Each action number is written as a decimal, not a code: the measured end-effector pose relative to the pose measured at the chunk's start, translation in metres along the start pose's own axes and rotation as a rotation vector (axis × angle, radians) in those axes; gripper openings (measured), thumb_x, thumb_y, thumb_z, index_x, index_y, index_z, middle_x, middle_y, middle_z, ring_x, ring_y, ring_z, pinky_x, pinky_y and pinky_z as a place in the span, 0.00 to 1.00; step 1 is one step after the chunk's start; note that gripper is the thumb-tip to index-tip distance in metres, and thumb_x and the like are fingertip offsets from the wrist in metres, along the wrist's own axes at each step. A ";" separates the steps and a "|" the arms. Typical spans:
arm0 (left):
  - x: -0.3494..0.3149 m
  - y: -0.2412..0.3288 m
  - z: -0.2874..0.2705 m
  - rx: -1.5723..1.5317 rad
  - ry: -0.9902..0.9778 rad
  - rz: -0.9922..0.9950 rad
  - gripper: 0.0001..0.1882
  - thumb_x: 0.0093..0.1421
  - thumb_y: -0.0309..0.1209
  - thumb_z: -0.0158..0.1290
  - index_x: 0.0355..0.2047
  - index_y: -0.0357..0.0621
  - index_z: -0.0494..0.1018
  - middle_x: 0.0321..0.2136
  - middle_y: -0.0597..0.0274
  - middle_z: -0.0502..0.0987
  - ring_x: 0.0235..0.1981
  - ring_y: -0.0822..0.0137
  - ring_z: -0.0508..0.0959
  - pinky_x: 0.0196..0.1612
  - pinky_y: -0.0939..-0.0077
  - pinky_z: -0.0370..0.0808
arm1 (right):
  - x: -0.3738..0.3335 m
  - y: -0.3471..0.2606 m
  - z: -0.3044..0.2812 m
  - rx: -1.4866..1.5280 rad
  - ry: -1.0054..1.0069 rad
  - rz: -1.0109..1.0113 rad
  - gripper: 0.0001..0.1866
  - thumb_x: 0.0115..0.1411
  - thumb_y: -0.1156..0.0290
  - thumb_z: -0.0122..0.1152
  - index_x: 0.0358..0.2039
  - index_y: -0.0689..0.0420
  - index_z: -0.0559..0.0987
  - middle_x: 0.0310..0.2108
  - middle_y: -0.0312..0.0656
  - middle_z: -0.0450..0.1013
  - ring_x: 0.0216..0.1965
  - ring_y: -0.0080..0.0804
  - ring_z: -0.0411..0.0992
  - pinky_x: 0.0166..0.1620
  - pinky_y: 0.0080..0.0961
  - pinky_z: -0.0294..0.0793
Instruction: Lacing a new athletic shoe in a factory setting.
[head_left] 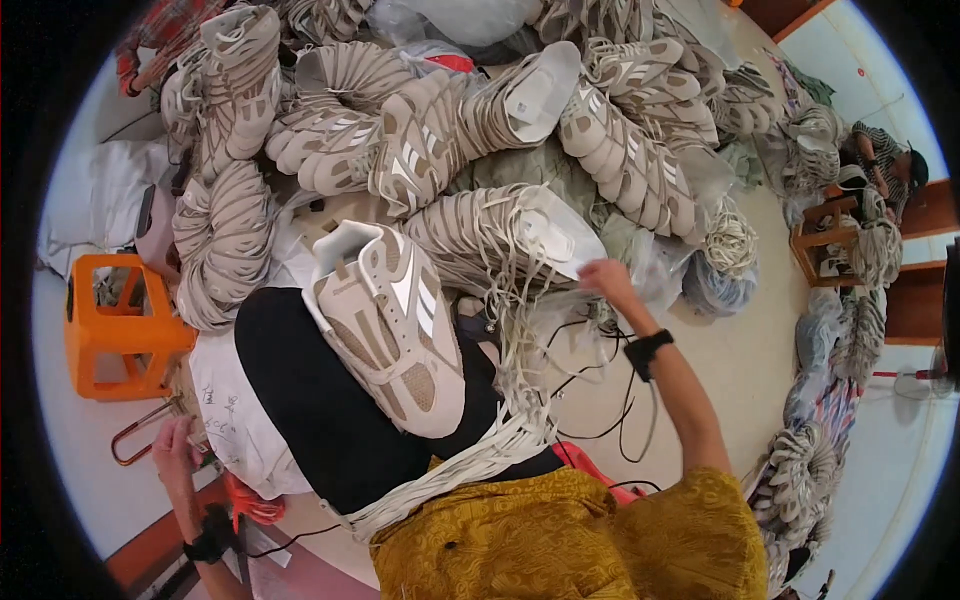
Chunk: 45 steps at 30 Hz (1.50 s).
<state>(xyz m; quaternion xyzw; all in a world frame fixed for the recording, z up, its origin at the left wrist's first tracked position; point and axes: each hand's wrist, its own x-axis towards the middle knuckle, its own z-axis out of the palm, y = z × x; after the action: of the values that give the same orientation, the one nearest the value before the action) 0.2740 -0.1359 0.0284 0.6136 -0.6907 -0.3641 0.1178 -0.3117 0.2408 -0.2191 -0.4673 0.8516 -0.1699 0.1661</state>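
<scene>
Across my lap, on black cloth, lies a beige and white shoe upper [395,325]. A bundle of long off-white shoelaces [465,470] runs over my lap at the waist. My right hand [607,282] is at the right end of a nested stack of shoe uppers [460,230], its fingers drawn together; what they hold, if anything, is too small to make out. Loose laces hang from that stack. Low at the left, my left hand [177,452] is closed beside a bent metal rod [135,440]; its fingertips are partly hidden, and any thing in them cannot be told.
More nested stacks of uppers [640,160] fill the floor ahead, with clear plastic bags [455,20] behind. An orange stool [120,325] stands at the left. Black cables [625,410] lie on the right floor. At far right, another person [890,170] is near a wooden stool [825,240].
</scene>
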 end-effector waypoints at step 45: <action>-0.124 0.198 0.177 -0.273 -0.147 1.283 0.09 0.42 0.22 0.50 0.27 0.38 0.69 0.30 0.53 0.70 0.35 0.55 0.70 0.37 0.68 0.68 | -0.035 -0.344 -0.197 0.633 -0.480 -0.369 0.06 0.35 0.77 0.62 0.18 0.61 0.76 0.16 0.35 0.70 0.18 0.17 0.64 0.20 0.14 0.61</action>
<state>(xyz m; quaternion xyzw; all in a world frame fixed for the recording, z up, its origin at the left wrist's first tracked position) 0.0424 0.0400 0.0672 0.0335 -0.8731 -0.3470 0.3409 -0.1264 0.1237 0.1130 -0.5641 0.5969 -0.3359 0.4612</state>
